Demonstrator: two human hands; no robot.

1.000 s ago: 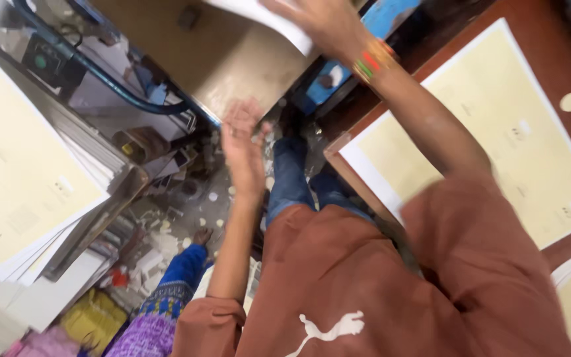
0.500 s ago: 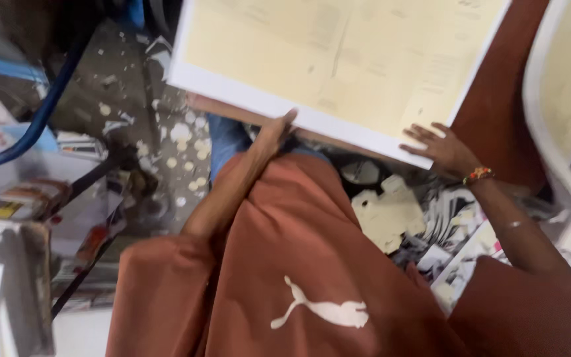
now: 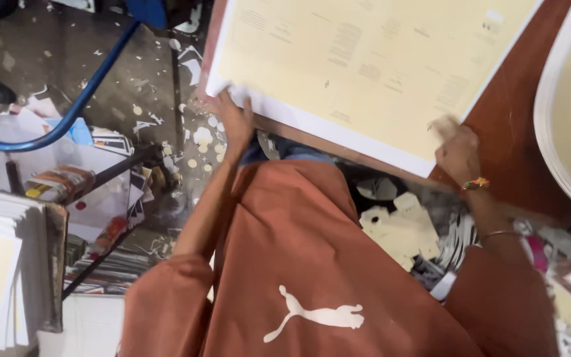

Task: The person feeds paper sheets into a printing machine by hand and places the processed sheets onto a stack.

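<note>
At the bottom of the frame hung the rust-orange shirt (image 3: 312, 264), and both arms reached up from it. Left hand (image 3: 234, 120) clamped on the near-left corner of the cream sheet stack (image 3: 365, 59); right hand (image 3: 456, 147), blurred, sat at its near-right corner, grip unclear. Stack lay beyond the hands on the reddish-brown surface (image 3: 517, 132), long axis running left to right.

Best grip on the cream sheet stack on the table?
Probably the near edge of the sheet stack, at its two near corners, coming from the person's side. It lies flat and wide on the table; the left hand and right hand already sit there.
</note>
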